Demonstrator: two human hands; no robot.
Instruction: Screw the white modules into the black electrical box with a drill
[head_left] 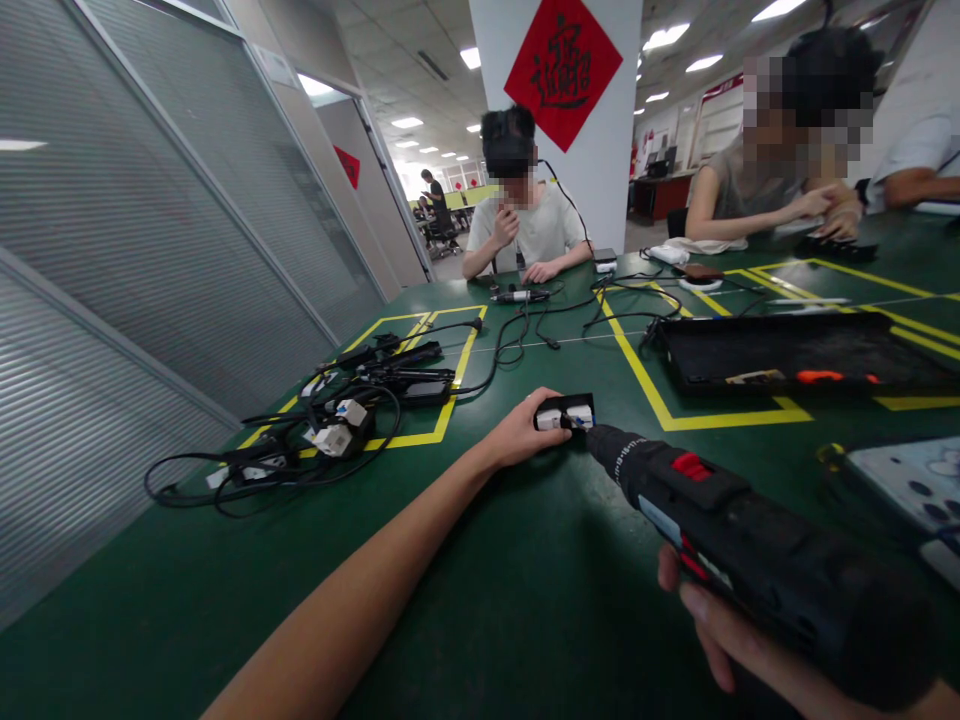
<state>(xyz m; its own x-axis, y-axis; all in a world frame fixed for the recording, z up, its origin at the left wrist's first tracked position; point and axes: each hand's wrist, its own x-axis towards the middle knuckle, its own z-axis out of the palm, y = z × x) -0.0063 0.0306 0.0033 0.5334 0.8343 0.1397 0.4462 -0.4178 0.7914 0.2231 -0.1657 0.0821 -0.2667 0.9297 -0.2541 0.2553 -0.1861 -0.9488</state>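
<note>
On the green table (480,560), my left hand (523,428) grips a small black block with white parts (577,412) by its left end. My right hand (712,610) is wrapped around the handle of a black cordless drill (720,510) with red switches. The drill points left and away from me, and its tip meets or nearly meets the block's right side. Whether a bit or screw is there is too small to tell. The lower part of the drill's handle is hidden.
Black adapters and cables (360,390) with white plugs (334,435) lie at left. A black tray (795,350) holding some orange pieces stands at right, near a pale patterned box (915,490). Cords (517,335) cross the far middle. People (529,220) sit opposite.
</note>
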